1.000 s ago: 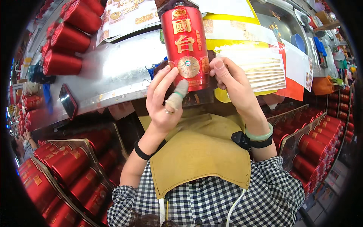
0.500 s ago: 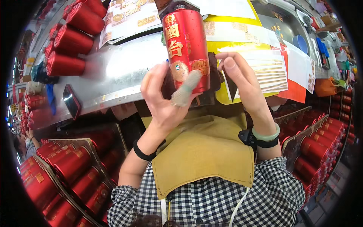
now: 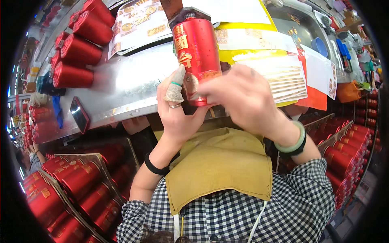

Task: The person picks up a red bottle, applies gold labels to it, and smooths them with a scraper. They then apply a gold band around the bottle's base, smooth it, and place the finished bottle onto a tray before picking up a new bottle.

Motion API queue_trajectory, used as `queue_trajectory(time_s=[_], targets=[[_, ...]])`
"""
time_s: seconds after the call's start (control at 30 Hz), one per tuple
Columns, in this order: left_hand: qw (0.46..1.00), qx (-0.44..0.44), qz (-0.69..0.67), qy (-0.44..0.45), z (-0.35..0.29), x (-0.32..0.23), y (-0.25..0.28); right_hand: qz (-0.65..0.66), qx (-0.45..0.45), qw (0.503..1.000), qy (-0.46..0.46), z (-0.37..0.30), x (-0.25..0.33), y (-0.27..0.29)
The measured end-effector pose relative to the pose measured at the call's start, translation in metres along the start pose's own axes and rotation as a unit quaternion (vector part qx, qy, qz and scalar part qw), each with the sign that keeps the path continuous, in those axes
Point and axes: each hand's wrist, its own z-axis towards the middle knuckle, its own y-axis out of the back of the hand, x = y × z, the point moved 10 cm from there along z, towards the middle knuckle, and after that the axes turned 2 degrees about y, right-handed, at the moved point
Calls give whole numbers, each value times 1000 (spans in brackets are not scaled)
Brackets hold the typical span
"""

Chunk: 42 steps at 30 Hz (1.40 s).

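A glossy red bottle [image 3: 198,50] with gold characters and a round emblem near its base lies in a dark holder, its neck end pointing away from me. My left hand [image 3: 175,115] grips its lower left side and base, with a cloth finger cot [image 3: 175,91] on one finger. Over the bottle's lower right side is my right hand [image 3: 247,97], its fingertips smeared by motion near the emblem. Whether those fingers pinch anything is hidden by the blur. A dark metal bracket [image 3: 187,13] frames the bottle's neck.
Several red bottles [image 3: 81,48] lie at the left of the metal table [image 3: 125,87], near a phone [image 3: 80,114]. Gold label sheets [image 3: 142,20] and a striped strip sheet [image 3: 285,79] lie beyond and to the right. Crates of red bottles [image 3: 81,178] flank me.
My right hand has swung left from beside the bottle to over its lower part. The bottle has turned slightly leftward. My left finger with the cot has shifted from the bottle's front to its left side.
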Motion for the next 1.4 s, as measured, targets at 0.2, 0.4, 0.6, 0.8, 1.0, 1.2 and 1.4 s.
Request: queue_trajectory(time_s=[0.2,0.4,0.6,0.8,1.0,1.2,1.4], targets=[[1000,-3,5,3,-1,0,6,-42,-10,995,89,4,-14,-1],[1000,-7,3,3,-1,2,9,-97,-38,994,42,22,-36,4],[999,-10,-44,10,-7,15,3,10,26,990,138,3,13,-5],[999,42,-28,0,-6,8,2,-28,-40,991,122,-11,-6,-2],[998,22,-50,6,-9,9,6,-112,-61,990,51,8,-46,13],[998,26,-56,0,-13,13,2,10,7,1000,18,2,-27,-7],[999,16,-37,13,-13,17,0,-1,-16,985,174,-20,-1,-3]])
